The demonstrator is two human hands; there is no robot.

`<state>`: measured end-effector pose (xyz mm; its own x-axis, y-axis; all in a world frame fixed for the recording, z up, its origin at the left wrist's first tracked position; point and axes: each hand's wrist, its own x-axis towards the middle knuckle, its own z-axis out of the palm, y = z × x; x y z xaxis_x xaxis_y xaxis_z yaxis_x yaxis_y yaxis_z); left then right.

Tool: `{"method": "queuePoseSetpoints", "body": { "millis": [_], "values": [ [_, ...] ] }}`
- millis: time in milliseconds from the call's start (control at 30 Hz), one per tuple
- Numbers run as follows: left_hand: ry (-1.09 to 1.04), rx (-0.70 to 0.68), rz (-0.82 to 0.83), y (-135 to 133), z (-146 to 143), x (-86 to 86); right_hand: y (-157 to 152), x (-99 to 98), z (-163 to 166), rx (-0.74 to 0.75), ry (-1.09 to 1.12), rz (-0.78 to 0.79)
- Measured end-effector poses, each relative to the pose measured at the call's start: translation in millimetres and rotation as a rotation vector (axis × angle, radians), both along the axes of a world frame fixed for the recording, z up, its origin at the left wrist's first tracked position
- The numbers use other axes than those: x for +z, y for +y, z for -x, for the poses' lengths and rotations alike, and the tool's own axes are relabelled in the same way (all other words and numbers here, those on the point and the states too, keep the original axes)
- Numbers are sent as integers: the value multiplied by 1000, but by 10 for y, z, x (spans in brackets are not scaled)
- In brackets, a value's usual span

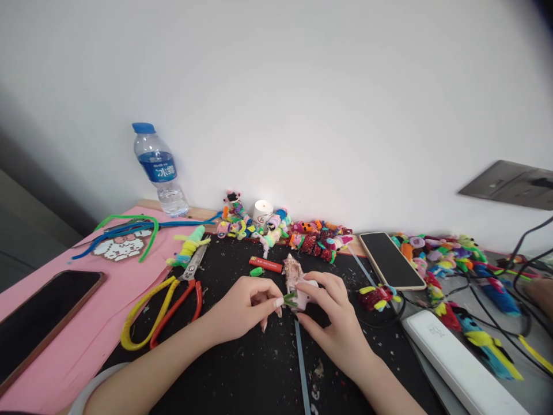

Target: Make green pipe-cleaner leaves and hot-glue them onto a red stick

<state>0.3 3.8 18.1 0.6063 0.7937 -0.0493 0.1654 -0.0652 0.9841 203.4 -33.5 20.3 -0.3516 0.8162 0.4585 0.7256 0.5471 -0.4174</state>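
Observation:
My left hand (pixel 254 305) is closed in a pinch on a small green piece (pixel 290 298), perhaps a bit of pipe cleaner. Opposite it, my right hand (pixel 330 311) curves its fingers over a small pale pinkish-white object (pixel 306 294) whose kind I cannot make out. A pale, brown-stained, crusty piece (pixel 292 268) sticks up just behind that object. Beyond my left hand lie a red lighter (pixel 266 264) and a small green oval piece (pixel 256 271). Open scissors (pixel 188 276) with yellow and red handles rest to the left of my hands.
Pipe-cleaner figures (pixel 311 235) and a white cup (pixel 263 212) line the wall. A water bottle (pixel 159 170) leans at left, near a dark phone (pixel 47 323). Right are another phone (pixel 391 259), a white power bank (pixel 458 360), loose cables and another person's hand (pixel 541 294).

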Motion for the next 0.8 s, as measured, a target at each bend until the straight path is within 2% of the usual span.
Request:
{"method": "queuePoseSetpoints", "body": {
  "millis": [233, 800],
  "values": [
    [48, -38, -32, -2, -7, -9, 10, -27, 10, 18, 16, -58],
    [50, -46, -4, -3, -6, -25, 1, -29, 15, 23, 53, -58]
  ]
}}
